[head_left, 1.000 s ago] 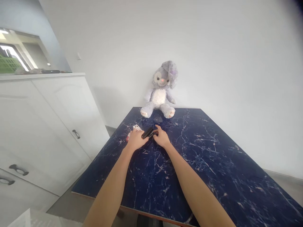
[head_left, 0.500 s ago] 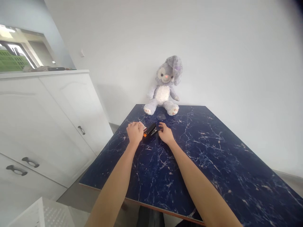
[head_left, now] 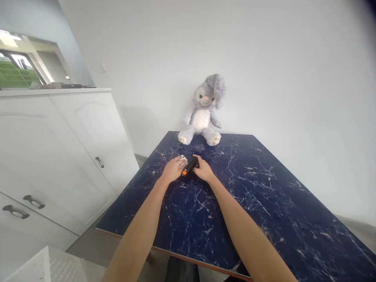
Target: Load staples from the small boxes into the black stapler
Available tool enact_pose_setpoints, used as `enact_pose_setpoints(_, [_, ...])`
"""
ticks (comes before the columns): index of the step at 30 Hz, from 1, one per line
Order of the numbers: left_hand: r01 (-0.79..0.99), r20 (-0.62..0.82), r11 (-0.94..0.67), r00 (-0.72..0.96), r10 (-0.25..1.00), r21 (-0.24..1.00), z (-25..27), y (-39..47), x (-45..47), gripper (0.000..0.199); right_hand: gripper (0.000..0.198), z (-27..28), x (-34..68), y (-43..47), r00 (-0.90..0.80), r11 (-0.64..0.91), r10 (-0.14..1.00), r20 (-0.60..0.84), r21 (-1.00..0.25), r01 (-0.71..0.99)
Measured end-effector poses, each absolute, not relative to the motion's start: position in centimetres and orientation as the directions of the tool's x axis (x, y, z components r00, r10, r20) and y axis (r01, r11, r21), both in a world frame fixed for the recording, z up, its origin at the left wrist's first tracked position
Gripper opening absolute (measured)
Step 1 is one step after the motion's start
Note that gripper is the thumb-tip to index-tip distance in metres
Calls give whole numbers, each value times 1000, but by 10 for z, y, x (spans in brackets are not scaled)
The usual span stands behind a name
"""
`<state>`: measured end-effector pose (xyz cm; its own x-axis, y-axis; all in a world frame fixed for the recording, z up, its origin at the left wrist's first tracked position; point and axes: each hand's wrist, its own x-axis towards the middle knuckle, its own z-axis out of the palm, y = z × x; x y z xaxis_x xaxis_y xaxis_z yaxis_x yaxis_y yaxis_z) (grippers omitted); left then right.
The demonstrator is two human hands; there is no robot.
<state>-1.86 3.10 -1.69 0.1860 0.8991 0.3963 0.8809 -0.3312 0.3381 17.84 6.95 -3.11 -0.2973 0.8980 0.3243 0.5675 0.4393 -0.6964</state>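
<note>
A black stapler (head_left: 191,165) with an orange piece at its near end lies at a slant on the dark blue marbled table (head_left: 252,203). My right hand (head_left: 203,169) grips its right side, the thumb below and the fingers over the far end. Just left of the stapler, my left hand (head_left: 173,169) has its fingers closed over a small white box (head_left: 183,158) with dark print. The left fingertips reach close to the stapler; whether they touch it I cannot tell. Part of the box is hidden under those fingers.
A grey-lilac plush rabbit (head_left: 202,113) sits at the table's far edge, against the wall. White cabinets (head_left: 79,149) with dark handles stand to the left. A white perforated basket (head_left: 61,266) is on the floor at the lower left.
My right hand has moved from beside the stapler onto it and closed. My left hand has shifted slightly right with the white box, and the stapler sits a little further right and nearer.
</note>
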Motion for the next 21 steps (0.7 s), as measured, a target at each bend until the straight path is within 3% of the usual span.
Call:
enact_pose_setpoints(4, [818,462,-409,203,863,405,-10,24,-9,32,53,-25,188,54,-299,447,895,332,-674,588])
enact_pose_setpoints(8, [833,567,-351,54,822,429,10,13,-2,29,22,-21,219,25,-334,466,885,325,-608,643])
enact_pose_setpoints(11, [827,682,-386,4,731,409,24,-1,12,30,14,-21,241,5,-342,483,875,341,-591,646])
enact_pose_setpoints(15, [703,764,-676,307,568,220,22,-22,49,25,11,-21,256,1,-358,484,875,327,-636,601])
enact_pose_setpoints(18, [534,676,-838,577,458,113,10,-33,77,22,26,-23,266,12,-442,469,852,281,-785,405])
enact_pose_setpoints(21, [427,562,-898,718,410,110,4,-38,89,28,40,-25,277,22,-390,336,889,239,-920,203])
